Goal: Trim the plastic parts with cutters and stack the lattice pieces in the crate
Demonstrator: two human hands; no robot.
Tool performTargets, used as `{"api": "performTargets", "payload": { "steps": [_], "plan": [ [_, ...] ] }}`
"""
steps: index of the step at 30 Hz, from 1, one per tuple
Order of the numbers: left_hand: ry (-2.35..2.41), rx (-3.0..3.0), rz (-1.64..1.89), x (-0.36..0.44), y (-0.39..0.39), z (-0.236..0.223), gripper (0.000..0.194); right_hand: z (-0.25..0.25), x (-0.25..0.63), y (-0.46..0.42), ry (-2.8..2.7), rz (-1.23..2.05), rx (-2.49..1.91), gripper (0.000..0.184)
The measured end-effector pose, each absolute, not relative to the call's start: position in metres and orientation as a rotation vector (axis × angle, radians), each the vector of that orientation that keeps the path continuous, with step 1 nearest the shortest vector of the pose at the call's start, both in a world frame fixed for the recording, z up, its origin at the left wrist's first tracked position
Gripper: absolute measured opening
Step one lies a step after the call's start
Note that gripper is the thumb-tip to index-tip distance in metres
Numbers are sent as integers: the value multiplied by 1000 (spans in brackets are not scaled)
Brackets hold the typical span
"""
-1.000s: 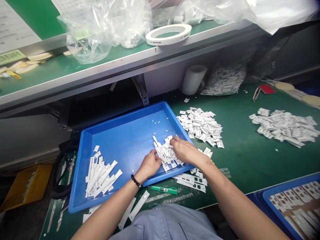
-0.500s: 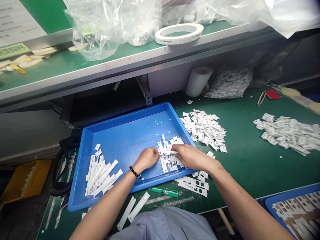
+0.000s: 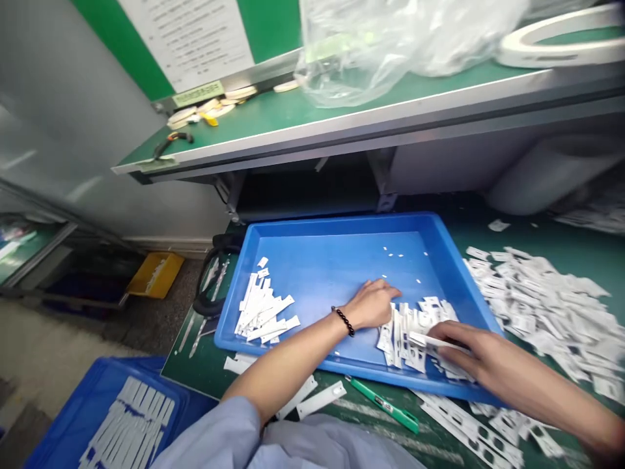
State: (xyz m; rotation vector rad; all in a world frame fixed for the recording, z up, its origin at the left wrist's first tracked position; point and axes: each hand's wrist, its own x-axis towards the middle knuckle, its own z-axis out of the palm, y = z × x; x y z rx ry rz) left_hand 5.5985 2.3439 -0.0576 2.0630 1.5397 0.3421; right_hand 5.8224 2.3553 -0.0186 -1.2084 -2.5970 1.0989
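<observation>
My left hand (image 3: 375,303), with a black bead bracelet above its wrist, is over the blue tray (image 3: 336,225) at the far left side of a pile of white slotted strips (image 3: 398,335). One finger stretches out to the right, and nothing shows in the hand. On the near right side of the pile, my right hand (image 3: 466,348) pinches a white strip (image 3: 420,339) between thumb and fingers; its other end is covered by the hand. A second heap of plain white strips (image 3: 263,309) lies in the tray's left part.
A mound of small white pieces (image 3: 541,306) lies right of the tray. A green pen (image 3: 385,404) and loose strips (image 3: 322,398) lie along its near edge. A shelf (image 3: 342,124) overhangs the back. Another blue tray (image 3: 73,404) stands lower left, a yellow bin (image 3: 156,275) beyond.
The view has swung left, bringing the lower-left tray into sight. My left hand has shifted to the pile's far side and stretched out a finger. My right hand still holds a white strip.
</observation>
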Motion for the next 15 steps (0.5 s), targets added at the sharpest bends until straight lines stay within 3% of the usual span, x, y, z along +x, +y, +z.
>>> {"api": "performTargets", "payload": {
  "steps": [7,11,15],
  "plan": [
    [2093,1677,565,5432,2248,-3,39,7,5722,2334,-2833,984,-789,31],
    [2364,1624,498,5359,2207,-4,39,3,5619,2292,-3095,825,-426,32],
    [2370,1700,329,5350,2194,-21,43,-9,5566,2260,-3100,798,-233,40]
  ]
}}
